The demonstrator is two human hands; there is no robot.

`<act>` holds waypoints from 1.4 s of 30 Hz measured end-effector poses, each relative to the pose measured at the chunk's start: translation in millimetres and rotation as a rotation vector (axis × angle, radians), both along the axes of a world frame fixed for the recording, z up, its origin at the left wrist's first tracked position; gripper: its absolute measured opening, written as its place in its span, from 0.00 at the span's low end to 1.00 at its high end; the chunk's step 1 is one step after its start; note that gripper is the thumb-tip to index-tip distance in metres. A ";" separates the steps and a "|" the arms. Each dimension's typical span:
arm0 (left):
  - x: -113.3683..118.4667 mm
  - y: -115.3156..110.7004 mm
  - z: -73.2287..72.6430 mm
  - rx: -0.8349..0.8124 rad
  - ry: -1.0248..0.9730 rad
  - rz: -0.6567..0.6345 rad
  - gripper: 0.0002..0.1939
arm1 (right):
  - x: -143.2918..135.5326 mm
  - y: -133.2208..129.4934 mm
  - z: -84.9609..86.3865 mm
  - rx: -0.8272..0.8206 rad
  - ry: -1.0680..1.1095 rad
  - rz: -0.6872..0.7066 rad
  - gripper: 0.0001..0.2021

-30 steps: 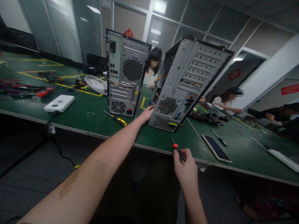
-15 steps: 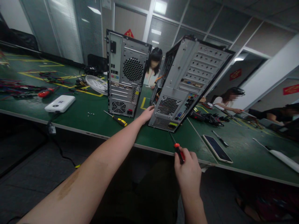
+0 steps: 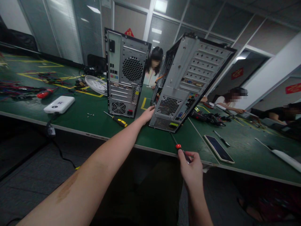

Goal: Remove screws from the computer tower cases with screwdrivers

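Note:
My left hand (image 3: pixel 147 115) holds the lower left edge of a grey computer case (image 3: pixel 175 91), its fingertips partly hidden there. The case stands with its back panel toward me, leaning in the picture. In my right hand (image 3: pixel 191 164) is a screwdriver (image 3: pixel 178 146) with a red and black handle, the fingers closed round it. Its tip reaches the bottom edge of the case; whether it sits in a screw I cannot tell. Left of my arm stands a second computer case (image 3: pixel 125 75). A yellow and black screwdriver (image 3: pixel 119 121) lies at its foot.
Small screws (image 3: pixel 90 115) and a white power bank (image 3: pixel 60 105) with a cable lie to the left. Behind are a white basket (image 3: pixel 95 84) and loose wires (image 3: pixel 21 89). On the right are a phone (image 3: pixel 218 148), a pen (image 3: pixel 221 138) and black cables (image 3: pixel 209 118). Other people sit beyond.
My right hand has shifted slightly right and its grip on the screwdriver handle has changed, with the fingers turned. My left hand stays at the case.

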State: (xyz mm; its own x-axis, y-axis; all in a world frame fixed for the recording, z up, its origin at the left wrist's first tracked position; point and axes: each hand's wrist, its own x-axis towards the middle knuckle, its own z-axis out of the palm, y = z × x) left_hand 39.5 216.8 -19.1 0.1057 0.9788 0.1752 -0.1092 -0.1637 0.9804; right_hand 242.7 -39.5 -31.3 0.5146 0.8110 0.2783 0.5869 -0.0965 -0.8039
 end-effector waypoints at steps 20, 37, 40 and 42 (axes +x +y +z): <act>-1.3 -2.9 1.9 0.000 0.010 0.000 0.28 | -7.4 -18.9 5.6 0.038 -0.536 0.128 0.19; -0.6 -0.5 0.1 0.006 -0.002 0.008 0.28 | -3.8 -9.2 5.5 -0.111 0.203 0.039 0.35; -0.8 -0.9 -0.4 0.018 -0.001 0.007 0.29 | -3.4 -8.7 6.2 -0.110 0.228 0.064 0.35; -0.6 0.0 -1.5 0.021 -0.005 -0.002 0.29 | -4.1 -10.7 8.0 -0.065 0.076 0.073 0.30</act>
State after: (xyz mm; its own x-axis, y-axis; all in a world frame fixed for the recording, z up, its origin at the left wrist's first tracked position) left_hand 38.9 216.8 -20.6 0.1065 0.9747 0.1967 -0.1140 -0.1845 0.9762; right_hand 238.6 -50.2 -23.3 0.4711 0.8621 0.1866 0.5318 -0.1088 -0.8398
